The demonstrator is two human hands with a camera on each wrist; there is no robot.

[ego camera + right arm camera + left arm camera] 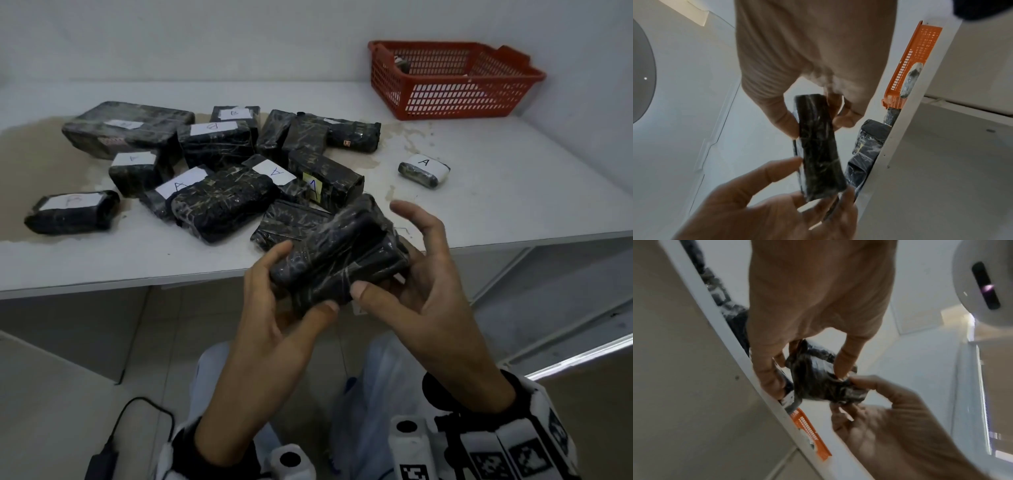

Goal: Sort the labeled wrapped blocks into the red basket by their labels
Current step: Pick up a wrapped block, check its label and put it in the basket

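Both hands hold one black, plastic-wrapped rectangular block (337, 250) in the air just off the near edge of the white tabletop (496, 192). The left hand (274, 308) has its grip clamped on the block's near end, thumb on top. The right hand (421, 287) pinches the other side with its thumb (its forefinger is lifted clear). No label shows on this block. The red plastic mesh basket (455, 99) stands at the far right corner.

Bare tabletop (513, 192) before red basket (455, 99) — lone block (423, 170) intrudes.
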